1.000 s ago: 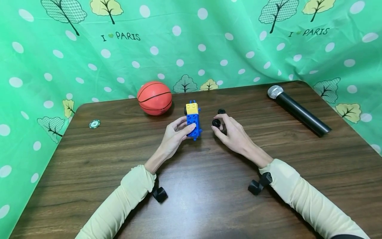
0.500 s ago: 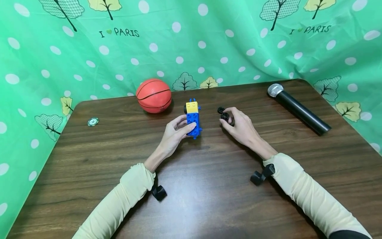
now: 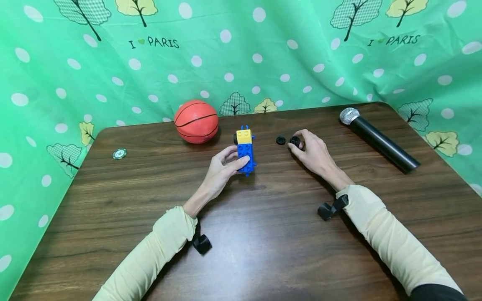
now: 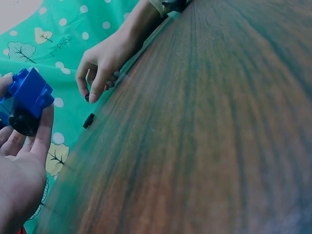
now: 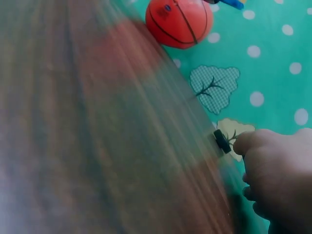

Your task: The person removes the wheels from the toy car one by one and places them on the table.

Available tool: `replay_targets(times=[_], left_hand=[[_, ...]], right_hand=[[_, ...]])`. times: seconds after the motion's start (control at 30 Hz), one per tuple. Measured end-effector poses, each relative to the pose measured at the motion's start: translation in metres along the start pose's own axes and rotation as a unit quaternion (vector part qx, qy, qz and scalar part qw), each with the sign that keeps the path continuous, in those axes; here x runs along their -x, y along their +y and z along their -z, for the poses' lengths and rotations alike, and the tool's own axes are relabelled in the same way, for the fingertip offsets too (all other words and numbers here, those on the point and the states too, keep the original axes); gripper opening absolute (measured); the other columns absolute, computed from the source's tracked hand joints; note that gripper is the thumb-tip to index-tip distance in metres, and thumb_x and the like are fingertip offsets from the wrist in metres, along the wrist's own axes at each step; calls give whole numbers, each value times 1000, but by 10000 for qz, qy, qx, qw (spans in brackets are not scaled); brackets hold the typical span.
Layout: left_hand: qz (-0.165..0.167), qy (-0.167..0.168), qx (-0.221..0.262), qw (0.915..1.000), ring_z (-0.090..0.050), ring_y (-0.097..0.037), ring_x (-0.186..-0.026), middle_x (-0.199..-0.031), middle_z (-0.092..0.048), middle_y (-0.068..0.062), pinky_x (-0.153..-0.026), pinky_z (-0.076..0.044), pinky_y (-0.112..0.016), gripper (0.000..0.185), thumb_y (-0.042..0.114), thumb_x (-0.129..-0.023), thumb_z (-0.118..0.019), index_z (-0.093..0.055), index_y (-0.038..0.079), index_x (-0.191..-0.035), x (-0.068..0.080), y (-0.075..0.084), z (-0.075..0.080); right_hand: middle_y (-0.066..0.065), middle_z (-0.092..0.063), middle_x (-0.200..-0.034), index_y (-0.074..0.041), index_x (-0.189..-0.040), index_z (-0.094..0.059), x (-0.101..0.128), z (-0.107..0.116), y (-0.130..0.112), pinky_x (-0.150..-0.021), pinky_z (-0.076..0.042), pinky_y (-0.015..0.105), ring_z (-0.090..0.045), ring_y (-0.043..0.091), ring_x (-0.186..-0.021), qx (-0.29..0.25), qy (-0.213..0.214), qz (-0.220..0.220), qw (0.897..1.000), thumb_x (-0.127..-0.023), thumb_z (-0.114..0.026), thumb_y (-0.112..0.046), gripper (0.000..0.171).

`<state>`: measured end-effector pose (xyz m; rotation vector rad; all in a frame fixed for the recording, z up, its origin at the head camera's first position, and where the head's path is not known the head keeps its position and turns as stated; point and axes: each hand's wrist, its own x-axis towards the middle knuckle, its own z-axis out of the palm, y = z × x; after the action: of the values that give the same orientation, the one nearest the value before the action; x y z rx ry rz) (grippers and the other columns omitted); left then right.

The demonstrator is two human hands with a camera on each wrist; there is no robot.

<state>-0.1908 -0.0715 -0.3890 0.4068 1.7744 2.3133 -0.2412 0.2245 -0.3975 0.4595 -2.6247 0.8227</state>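
Curled around the blue and yellow brick car (image 3: pixel 244 151), the left hand (image 3: pixel 222 169) holds it just left of the frame's centre in the head view, thumb on its near side and fingertips on the blue body; the left wrist view shows the blue block (image 4: pixel 28 92) with a black wheel (image 4: pixel 23 124) resting against the fingers. Right of it, the right hand (image 3: pixel 314 152) pinches a small black wheel (image 3: pixel 295 141) at its fingertips, low over the wooden table (image 3: pixel 263 234). A second black wheel (image 3: pixel 280 140) lies flat on the table just left of the held one, between the two hands. An orange basketball (image 3: pixel 196 121) sits in the upper middle left of the frame, a green chip (image 3: pixel 119 154) at the far left edge, and a black microphone (image 3: pixel 378 139) at the upper right.
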Motion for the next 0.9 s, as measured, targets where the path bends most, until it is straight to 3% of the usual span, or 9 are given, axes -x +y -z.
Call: replay_targets(times=[0.23, 0.47, 0.9], left_hand=[[6, -59, -75, 10000, -69, -15, -95, -118, -66, -15, -81, -56, -28, 54, 17, -95, -69, -52, -6, -140, 0, -1, 1], [-3, -63, -162, 9998, -68, -14, -94, -114, -67, -12, -80, -55, -27, 50, 12, -95, -67, -53, -6, -139, 0, -2, -1], [25, -30, -265, 9996, -69, -15, -98, -117, -68, -15, -82, -55, -27, 48, 11, -96, -66, -53, -5, -140, 0, -1, 1]], right_hand=[[16, -57, -85, 4, -118, -61, -5, -2, 6, -74, -45, 49, -55, 33, -79, 140, -98, 9, 9999, -99, -69, -14, 27], [19, -57, -89, 7, -116, -64, -9, -3, 11, -75, -44, 49, -54, 34, -82, 197, -241, 29, 9995, -99, -71, -11, 27], [22, -61, -95, 10, -124, -65, -16, -1, 8, -82, -46, 53, -57, 38, -90, 114, -636, -417, 9970, -101, -69, -15, 34]])
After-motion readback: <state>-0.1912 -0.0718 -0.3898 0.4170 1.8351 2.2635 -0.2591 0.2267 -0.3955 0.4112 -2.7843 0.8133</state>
